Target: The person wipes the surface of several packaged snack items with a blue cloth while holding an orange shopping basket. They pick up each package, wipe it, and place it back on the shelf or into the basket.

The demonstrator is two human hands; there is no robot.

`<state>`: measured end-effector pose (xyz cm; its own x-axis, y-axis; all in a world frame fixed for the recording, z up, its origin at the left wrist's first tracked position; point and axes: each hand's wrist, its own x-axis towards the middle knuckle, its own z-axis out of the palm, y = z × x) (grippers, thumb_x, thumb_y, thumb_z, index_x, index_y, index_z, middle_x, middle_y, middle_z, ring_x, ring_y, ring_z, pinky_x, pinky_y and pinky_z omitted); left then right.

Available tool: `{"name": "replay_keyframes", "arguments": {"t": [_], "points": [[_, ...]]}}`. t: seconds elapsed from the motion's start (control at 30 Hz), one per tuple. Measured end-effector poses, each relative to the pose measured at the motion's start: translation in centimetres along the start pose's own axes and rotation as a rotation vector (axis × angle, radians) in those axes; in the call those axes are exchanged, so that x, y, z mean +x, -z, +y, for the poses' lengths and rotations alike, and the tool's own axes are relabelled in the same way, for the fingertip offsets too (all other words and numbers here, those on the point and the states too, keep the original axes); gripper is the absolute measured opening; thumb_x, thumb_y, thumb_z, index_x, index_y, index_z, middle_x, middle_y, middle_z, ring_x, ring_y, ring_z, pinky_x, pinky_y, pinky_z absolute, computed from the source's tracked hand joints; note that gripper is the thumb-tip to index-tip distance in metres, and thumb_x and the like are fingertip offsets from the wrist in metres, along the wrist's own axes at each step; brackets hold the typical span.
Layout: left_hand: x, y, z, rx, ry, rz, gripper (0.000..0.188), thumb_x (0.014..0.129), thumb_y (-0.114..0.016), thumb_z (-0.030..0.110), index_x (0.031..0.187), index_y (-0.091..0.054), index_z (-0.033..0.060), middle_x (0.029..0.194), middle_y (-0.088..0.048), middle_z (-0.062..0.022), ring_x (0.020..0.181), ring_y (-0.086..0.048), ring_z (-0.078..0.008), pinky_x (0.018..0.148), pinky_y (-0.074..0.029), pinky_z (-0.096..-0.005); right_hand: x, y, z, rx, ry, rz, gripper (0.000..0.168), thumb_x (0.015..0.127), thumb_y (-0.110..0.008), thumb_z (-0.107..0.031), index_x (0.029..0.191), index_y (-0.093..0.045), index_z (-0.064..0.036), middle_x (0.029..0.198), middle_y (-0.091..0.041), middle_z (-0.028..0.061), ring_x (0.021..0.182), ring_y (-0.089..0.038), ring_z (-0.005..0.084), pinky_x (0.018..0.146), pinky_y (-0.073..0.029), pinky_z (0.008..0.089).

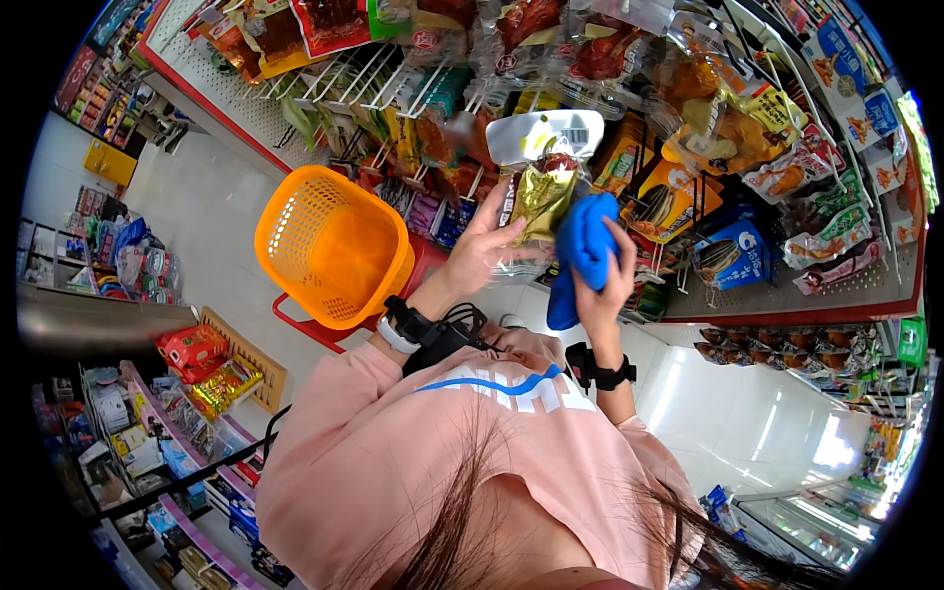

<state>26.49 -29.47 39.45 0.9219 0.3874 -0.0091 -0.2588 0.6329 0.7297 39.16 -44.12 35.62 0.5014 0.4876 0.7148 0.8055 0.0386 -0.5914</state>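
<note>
In front of my chest, my left hand (483,247) grips a clear plastic snack pack (547,193) by its side. The pack has a silver top with a barcode and a gold-wrapped piece of food inside. My right hand (608,284) clutches a folded blue cloth (588,234), which lies against the pack's right edge. Part of the cloth hangs below my fingers. Beyond both hands is a pegboard rack (247,81) with bagged snacks on metal hooks (383,77). Vacuum-packed meat (601,48) hangs just above the held pack.
An orange plastic basket (335,247) with nothing in it rests on a red stool (428,269) to my left. Blue and orange bags of sunflower seeds (734,254) hang at right. A wooden crate (240,358) and stocked shelves (177,442) stand at lower left.
</note>
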Motion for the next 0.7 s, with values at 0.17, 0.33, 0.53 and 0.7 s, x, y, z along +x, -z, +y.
{"name": "replay_keyframes", "arguments": {"t": [0.17,0.33,0.53,0.7], "points": [[-0.2,1.2,0.1,-0.14,0.037,-0.181,0.059,0.096,-0.04,0.004,0.149,-0.015,0.013,0.143,-0.038,-0.0143,0.127,-0.045,-0.0341,0.096,-0.048,-0.048,0.6,2.8,1.9,-0.055,-0.052,0.138,0.026,0.077,-0.07,0.003,0.101,-0.062,0.003,0.123,-0.055,0.0159,0.112,-0.054,0.0326,0.094,-0.043,0.0389],[0.1,0.6,-0.3,-0.122,0.045,-0.203,0.061,0.094,-0.043,0.004,0.149,-0.015,0.0104,0.142,-0.039,-0.0135,0.125,-0.047,-0.0325,0.095,-0.048,-0.0461,0.1,4.0,2.6,-0.025,-0.093,0.06,0.026,0.078,-0.069,0.0,0.104,-0.062,0.002,0.124,-0.055,0.015,0.112,-0.054,0.0333,0.094,-0.043,0.0399],[0.5,-0.2,-1.1,-0.008,0.051,-0.142,0.064,0.092,-0.047,0.001,0.149,-0.017,0.0077,0.144,-0.035,-0.0101,0.127,-0.045,-0.0251,0.096,-0.048,-0.0382,0.1,4.9,3.6,-0.01,-0.061,-0.007,0.029,0.076,-0.071,-0.002,0.103,-0.061,0.002,0.123,-0.055,0.0157,0.113,-0.054,0.0355,0.094,-0.043,0.0415],[0.6,-0.6,-2.5,0.112,0.002,-0.053,0.064,0.091,-0.051,0.003,0.148,-0.021,0.0059,0.145,-0.034,-0.0068,0.127,-0.042,-0.0189,0.096,-0.046,-0.0316,0.4,6.0,4.3,-0.017,-0.056,-0.035,0.028,0.076,-0.072,-0.003,0.102,-0.062,0.001,0.123,-0.055,0.0157,0.112,-0.055,0.0353,0.093,-0.044,0.0412]]}}
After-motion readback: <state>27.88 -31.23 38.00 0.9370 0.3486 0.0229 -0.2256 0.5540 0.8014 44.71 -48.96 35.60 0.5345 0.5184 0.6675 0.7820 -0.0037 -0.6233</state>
